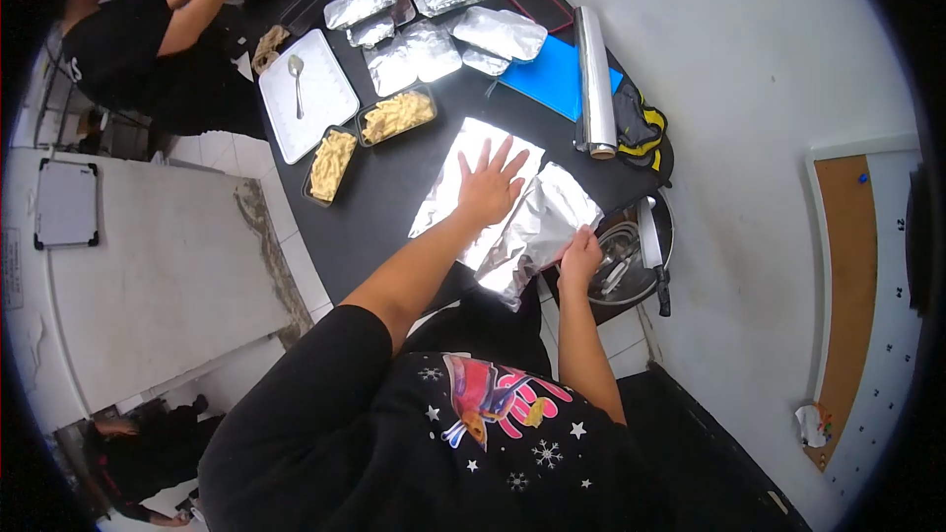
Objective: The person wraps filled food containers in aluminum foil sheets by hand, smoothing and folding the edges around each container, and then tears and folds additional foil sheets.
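A crumpled sheet of aluminum foil [458, 163] lies at the table's near edge, with a fold running across it. My left hand [490, 182] presses flat on the foil, fingers spread. At the sheet's right corner, my right hand [581, 256] pinches the foil edge, which hangs past the table edge. Beyond the left hand are two black trays of pasta, one pasta tray [396, 116] and another pasta tray [330, 166], both uncovered. The foil roll [595, 89] rests to the right, partly over a blue folder-like sheet [542, 79].
Several foil-covered trays [424, 49] fill the table's far side. A white tray [330, 89] carries a spoon [297, 84]. On the right, a knife [651, 246] lies across a basin [621, 281] beside the wall. Another person [148, 30] stands at the far left.
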The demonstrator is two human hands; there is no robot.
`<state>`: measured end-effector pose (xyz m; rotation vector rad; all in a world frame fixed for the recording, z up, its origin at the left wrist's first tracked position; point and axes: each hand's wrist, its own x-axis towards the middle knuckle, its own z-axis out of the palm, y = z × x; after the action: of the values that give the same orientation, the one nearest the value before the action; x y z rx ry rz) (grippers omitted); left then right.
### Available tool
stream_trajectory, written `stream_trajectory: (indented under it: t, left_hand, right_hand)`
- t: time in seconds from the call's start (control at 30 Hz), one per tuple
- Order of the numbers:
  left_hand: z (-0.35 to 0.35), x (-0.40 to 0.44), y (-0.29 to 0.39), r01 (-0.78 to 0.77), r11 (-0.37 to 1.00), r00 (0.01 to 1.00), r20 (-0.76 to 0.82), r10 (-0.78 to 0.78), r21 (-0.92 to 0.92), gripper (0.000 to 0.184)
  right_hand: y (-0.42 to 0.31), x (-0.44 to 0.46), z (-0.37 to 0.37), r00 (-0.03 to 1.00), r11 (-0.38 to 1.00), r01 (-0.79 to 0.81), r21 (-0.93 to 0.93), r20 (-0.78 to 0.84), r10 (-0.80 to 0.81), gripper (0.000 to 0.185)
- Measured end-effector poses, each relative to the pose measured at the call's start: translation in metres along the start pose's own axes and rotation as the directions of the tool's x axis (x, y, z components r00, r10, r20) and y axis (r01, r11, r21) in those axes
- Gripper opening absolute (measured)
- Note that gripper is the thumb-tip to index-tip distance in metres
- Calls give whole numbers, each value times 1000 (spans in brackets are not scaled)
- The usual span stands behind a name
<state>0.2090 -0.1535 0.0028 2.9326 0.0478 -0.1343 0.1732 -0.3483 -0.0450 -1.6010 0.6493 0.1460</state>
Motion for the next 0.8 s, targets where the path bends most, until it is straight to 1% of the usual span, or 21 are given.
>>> stream_trajectory:
  t: [0.13,0.23,0.33,0.43,0.53,0.57,0.63,0.7,0.73,0.8]
  left_hand:
    - [4,2,-2,-18,1000,999,-33,18,10,50]
    - [2,2,0,-17,1000,1000,-21,17,24,51]
    - [4,3,0,-14,999,1000,-27,15,39,51]
    - [0,4,1,2,998,1000,-16,-2,58,50]
    - [2,9,-1,3,997,998,-56,2,73,50]
    - [3,8,-1,0,997,998,-69,5,77,50]
    - [4,10,-3,14,999,996,-85,-11,41,51]
    - [-1,5,-7,44,999,993,-109,-46,-23,52]
    - [-2,-3,-9,35,999,995,-88,-35,-9,53]
    - [-10,-26,-17,22,999,998,-58,-20,37,53]
  right_hand:
    - [29,14,-8,995,996,58,-72,-72,-63,43]
    - [18,4,-13,998,998,-12,-59,-57,9,43]
    - [-3,-10,-10,990,984,-138,114,0,139,44]
    - [6,-9,-16,999,997,-27,71,35,25,44]
    - [23,7,-20,996,994,62,-90,-64,-68,41]
    - [30,8,-22,998,1000,9,-6,-56,-10,38]
    - [4,-3,-24,992,982,-119,149,-17,123,33]
    - [-19,-18,-29,950,914,-310,260,128,286,29]
    - [-23,-25,-32,911,862,-407,303,208,357,28]
    - [-13,-27,-36,912,873,-393,290,242,330,26]
